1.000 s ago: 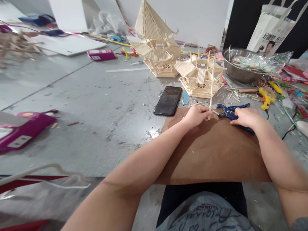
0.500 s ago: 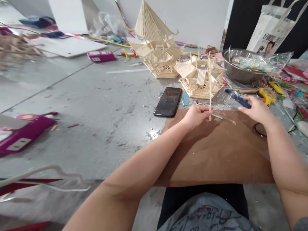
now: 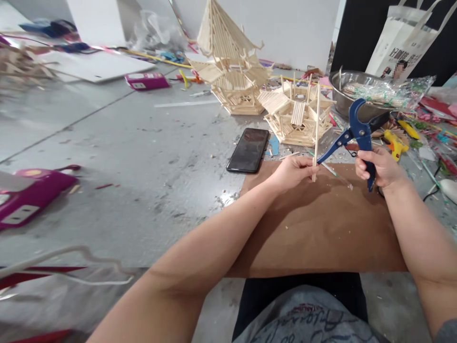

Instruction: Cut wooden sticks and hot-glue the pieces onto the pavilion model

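My left hand (image 3: 294,172) pinches a thin wooden stick (image 3: 317,121) upright, with a short piece of stick beside its lower end. In my right hand (image 3: 382,166) is a blue pipe cutter (image 3: 361,128), gripped by one handle, its hooked jaw pointing up. The cutter's other handle spreads toward the left and its tip comes close to the fingers of my left hand; whether they touch I cannot tell. Behind the upright stick stands a low stick-built pavilion (image 3: 298,112), and left of that a taller stick pagoda (image 3: 232,62) with a pointed roof.
Brown paper (image 3: 321,228) covers the table in front of me. A black phone (image 3: 248,150) lies left of my hands. At right are a metal bowl (image 3: 342,102) with bagged sticks, a yellow glue gun (image 3: 395,145) and scraps. Purple power strips (image 3: 39,190) lie at left.
My right hand has lifted the blue pipe cutter off the table and turned it upright, its handles now spread. My left hand still holds the stick in nearly the same place.
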Motion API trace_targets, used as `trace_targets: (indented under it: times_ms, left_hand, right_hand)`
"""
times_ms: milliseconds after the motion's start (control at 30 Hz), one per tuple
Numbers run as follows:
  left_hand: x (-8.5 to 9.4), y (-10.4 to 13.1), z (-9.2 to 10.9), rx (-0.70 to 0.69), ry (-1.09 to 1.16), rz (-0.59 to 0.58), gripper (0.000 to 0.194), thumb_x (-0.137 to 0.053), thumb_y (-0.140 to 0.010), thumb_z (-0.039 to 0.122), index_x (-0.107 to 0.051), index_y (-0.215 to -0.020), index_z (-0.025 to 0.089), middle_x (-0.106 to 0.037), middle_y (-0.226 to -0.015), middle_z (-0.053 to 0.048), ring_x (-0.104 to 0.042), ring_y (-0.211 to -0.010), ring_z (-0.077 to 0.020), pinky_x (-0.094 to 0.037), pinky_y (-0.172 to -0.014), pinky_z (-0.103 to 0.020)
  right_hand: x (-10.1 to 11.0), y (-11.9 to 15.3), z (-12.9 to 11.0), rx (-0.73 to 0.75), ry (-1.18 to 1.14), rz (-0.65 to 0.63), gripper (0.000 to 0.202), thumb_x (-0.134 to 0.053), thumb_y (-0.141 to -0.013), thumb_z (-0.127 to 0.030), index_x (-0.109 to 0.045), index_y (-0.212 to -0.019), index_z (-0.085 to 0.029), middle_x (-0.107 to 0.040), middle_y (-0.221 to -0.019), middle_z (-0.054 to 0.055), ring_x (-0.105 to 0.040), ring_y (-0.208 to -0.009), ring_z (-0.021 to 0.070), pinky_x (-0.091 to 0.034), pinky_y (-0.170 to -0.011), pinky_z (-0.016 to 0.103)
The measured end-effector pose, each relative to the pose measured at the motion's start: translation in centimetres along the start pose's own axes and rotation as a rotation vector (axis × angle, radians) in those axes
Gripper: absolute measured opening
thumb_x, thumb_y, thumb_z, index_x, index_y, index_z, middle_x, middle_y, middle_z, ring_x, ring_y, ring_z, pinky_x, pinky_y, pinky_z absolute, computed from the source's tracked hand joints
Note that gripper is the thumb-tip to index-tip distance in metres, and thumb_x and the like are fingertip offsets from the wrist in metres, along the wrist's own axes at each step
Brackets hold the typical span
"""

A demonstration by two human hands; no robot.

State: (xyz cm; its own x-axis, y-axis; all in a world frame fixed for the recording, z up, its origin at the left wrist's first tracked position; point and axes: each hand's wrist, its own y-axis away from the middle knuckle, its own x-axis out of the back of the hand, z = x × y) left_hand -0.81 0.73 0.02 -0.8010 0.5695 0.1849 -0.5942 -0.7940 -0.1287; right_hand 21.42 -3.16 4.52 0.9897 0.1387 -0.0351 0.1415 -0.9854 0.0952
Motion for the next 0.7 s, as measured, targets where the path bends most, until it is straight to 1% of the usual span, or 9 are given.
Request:
trace_targets:
  times_ms: [67, 100, 167, 200, 333, 433, 500, 600, 700]
  left_hand:
    - [-0.1, 0.1, 0.1, 0.02, 0.022, -0.014, 0.024, -0.057, -0.073, 0.032, -0.06, -0.06, 0.013, -0.058, -0.059, 0.0, -0.052, -0.053, -0.007, -0.045, -0.054, -0.021]
    - [-0.2, 0.1, 0.2, 0.028, 0.033, -0.02, 0.024, -0.057, -0.073, 0.032, -0.059, -0.059, 0.013, -0.057, -0.058, 0.0, -0.051, -0.051, -0.0059, -0.044, -0.053, -0.021]
    - [-0.4, 0.3, 0.3, 0.056, 0.069, -0.036, 0.024, -0.057, -0.073, 0.032, -0.058, -0.059, 0.013, -0.056, -0.055, 0.001, -0.049, -0.05, -0.0055, -0.044, -0.053, -0.02]
    - [-0.5, 0.3, 0.3, 0.071, 0.092, -0.045, 0.024, -0.058, -0.072, 0.032, -0.058, -0.059, 0.013, -0.055, -0.054, 0.001, -0.049, -0.05, -0.0056, -0.044, -0.053, -0.02]
    - [-1.0, 0.4, 0.2, 0.094, 0.164, -0.091, 0.024, -0.06, -0.07, 0.034, -0.059, -0.06, 0.012, -0.055, -0.054, 0.001, -0.05, -0.052, -0.0069, -0.045, -0.055, -0.022]
    - [-1.1, 0.4, 0.3, 0.083, 0.12, -0.13, 0.026, -0.057, -0.072, 0.034, -0.059, -0.06, 0.011, -0.056, -0.057, 0.0, -0.049, -0.052, -0.0069, -0.043, -0.055, -0.022]
    - [-0.7, 0.3, 0.4, 0.077, -0.012, -0.049, 0.024, -0.054, -0.073, 0.032, -0.059, -0.06, 0.012, -0.054, -0.054, 0.001, -0.045, -0.049, -0.0057, -0.039, -0.051, -0.02]
    - [0.1, 0.0, 0.5, 0.053, -0.325, 0.153, 0.023, -0.053, -0.074, 0.027, -0.057, -0.057, 0.012, -0.047, -0.047, 0.004, -0.037, -0.046, -0.0045, -0.03, -0.048, -0.019]
    - [0.9, -0.1, 0.6, 0.015, -0.545, 0.272, 0.026, -0.051, -0.074, 0.024, -0.053, -0.052, 0.012, -0.042, -0.045, 0.004, -0.036, -0.047, -0.005, -0.026, -0.048, -0.02]
  right_hand:
    - [-0.4, -0.4, 0.4, 0.032, -0.027, 0.028, 0.021, -0.059, -0.065, -0.032, -0.052, -0.082, -0.021, -0.059, -0.073, 0.0, -0.055, -0.055, 0.0118, -0.043, -0.047, 0.027]
    - [-0.7, -0.5, 0.6, 0.053, -0.044, 0.023, 0.024, -0.057, -0.065, -0.031, -0.053, -0.086, -0.022, -0.061, -0.087, 0.003, -0.058, -0.069, 0.0147, -0.047, -0.056, 0.03]
    - [-1.5, -0.4, 0.8, 0.076, -0.066, -0.026, 0.029, -0.053, -0.062, -0.03, -0.053, -0.091, -0.024, -0.059, -0.104, 0.004, -0.056, -0.092, 0.0191, -0.048, -0.07, 0.035]
    - [-1.9, -0.4, 0.9, 0.071, -0.066, -0.058, 0.031, -0.051, -0.061, -0.029, -0.054, -0.091, -0.025, -0.059, -0.106, 0.005, -0.055, -0.097, 0.0203, -0.047, -0.073, 0.036]
    - [-3.3, -0.1, 1.2, 0.099, -0.115, -0.159, 0.037, -0.047, -0.06, -0.03, -0.055, -0.095, -0.025, -0.062, -0.096, 0.004, -0.056, -0.093, 0.0209, -0.045, -0.075, 0.038]
    - [-3.6, -0.3, 1.5, 0.115, -0.09, -0.067, 0.034, -0.049, -0.061, -0.031, -0.055, -0.093, -0.023, -0.061, -0.089, 0.003, -0.058, -0.083, 0.0186, -0.044, -0.075, 0.037]
    - [-3.5, -0.4, 1.4, 0.074, 0.106, 0.091, 0.027, -0.051, -0.062, -0.032, -0.055, -0.086, -0.021, -0.059, -0.082, 0.002, -0.057, -0.074, 0.0173, -0.044, -0.071, 0.034]
    - [-3.3, -0.1, 0.7, 0.042, 0.639, 0.291, 0.021, -0.051, -0.065, -0.031, -0.054, -0.082, -0.02, -0.058, -0.072, 0.001, -0.055, -0.069, 0.0176, -0.042, -0.065, 0.03]
    - [-3.6, 0.6, 0.1, 0.017, 1.122, 0.3, 0.026, -0.047, -0.07, -0.031, -0.055, -0.092, -0.02, -0.06, -0.076, 0.004, -0.056, -0.072, 0.0208, -0.041, -0.064, 0.031]
